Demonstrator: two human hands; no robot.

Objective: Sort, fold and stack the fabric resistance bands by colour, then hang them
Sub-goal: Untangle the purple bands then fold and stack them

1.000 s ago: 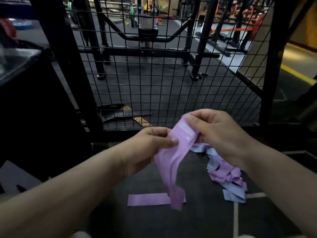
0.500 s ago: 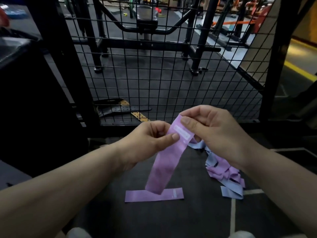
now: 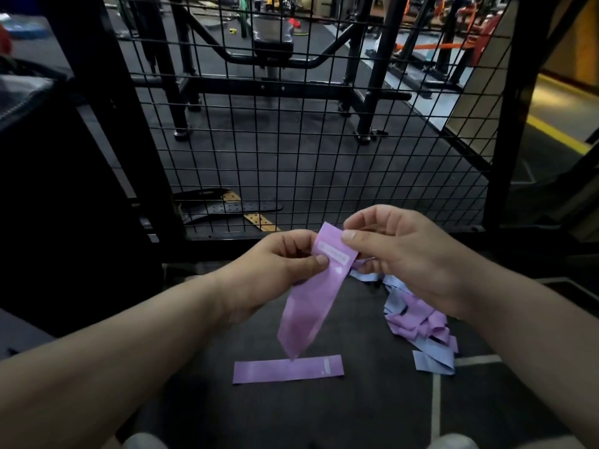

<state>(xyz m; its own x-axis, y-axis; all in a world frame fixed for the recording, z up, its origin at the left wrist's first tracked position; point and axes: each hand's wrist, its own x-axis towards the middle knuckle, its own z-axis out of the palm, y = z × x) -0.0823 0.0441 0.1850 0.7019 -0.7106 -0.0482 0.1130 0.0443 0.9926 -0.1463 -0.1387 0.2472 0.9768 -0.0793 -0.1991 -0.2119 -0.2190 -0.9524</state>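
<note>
Two hands share one purple band (image 3: 311, 306), held above the flat band (image 3: 285, 369) on the floor (image 3: 356, 413): the left hand (image 3: 285, 264) pinches its left edge between thumb and curled fingers, and the right hand (image 3: 398, 254) pinches its top right corner. A second ago it hung twisted; now it drops straight, label up, so folding looks next. Its blurred tip may touch the flat band. Right of the flat band lies the mixed purple-and-blue heap (image 3: 418, 322). No container shows.
</note>
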